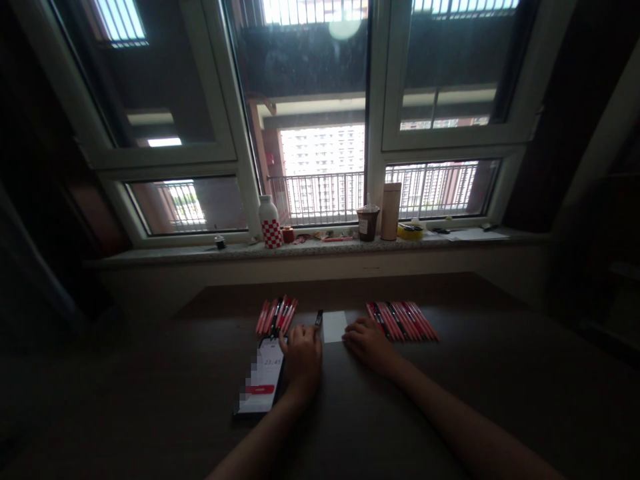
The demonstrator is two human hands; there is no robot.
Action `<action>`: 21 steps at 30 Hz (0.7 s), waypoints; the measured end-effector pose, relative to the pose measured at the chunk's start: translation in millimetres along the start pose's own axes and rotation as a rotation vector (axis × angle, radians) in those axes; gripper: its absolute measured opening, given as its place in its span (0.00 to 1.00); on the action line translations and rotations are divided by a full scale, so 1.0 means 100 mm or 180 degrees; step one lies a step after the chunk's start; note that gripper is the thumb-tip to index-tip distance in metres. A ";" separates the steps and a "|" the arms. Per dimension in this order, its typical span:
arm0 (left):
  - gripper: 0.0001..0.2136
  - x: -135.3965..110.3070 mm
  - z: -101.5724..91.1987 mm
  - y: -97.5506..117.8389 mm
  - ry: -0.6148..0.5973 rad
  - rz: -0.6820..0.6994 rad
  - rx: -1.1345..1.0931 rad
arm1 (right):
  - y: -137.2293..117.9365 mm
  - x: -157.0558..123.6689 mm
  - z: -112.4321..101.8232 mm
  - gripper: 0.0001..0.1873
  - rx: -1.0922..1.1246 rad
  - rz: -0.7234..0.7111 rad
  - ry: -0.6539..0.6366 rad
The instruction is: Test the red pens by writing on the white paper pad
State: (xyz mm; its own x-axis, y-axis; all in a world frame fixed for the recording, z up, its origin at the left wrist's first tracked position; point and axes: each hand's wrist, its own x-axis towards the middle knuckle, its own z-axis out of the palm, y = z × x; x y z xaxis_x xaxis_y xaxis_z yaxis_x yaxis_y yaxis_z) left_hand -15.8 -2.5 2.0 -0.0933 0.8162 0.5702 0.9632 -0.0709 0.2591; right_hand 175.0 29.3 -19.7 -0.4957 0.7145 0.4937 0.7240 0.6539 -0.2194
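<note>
My left hand (303, 353) rests on the dark table with its fingers slightly bent and apart. It lies beside a lit phone (270, 377) and just below a bunch of red and black pens (276, 316). Close to its fingertips is a short black object (319, 319), which I cannot make out as held. Between the hands lies a small white card (335, 327). My right hand (369, 342) lies with its fingers stretched out, their tips at the card's right edge. Beyond it, a row of red and black pens (406, 321) is laid side by side.
Behind the table (440, 413) runs a stone windowsill (220, 251). On it stand a red-checkered white bottle (271, 223), a dark drink cup (368, 223), a tan box (391, 212), a yellow roll (410, 232) and white paper (475, 235). Windows rise above.
</note>
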 end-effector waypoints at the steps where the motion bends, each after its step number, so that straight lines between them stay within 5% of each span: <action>1: 0.13 0.00 -0.01 0.00 0.0032 -0.0023 -0.0038 | 0.00 0.00 0.00 0.11 0.0000 0.0000 -0.0004; 21: 0.15 -0.01 -0.02 0.02 -0.0030 -0.0170 -0.0773 | 0.00 0.00 0.02 0.18 -0.0047 0.0119 0.0009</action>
State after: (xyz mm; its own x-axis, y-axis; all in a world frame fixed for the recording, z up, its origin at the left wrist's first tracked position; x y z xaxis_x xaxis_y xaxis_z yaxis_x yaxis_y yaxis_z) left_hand -14.6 -4.2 3.6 -0.1390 0.8277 0.5436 0.8681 -0.1623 0.4691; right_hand 173.6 30.2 -21.6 -0.4667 0.7378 0.4877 0.7491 0.6229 -0.2254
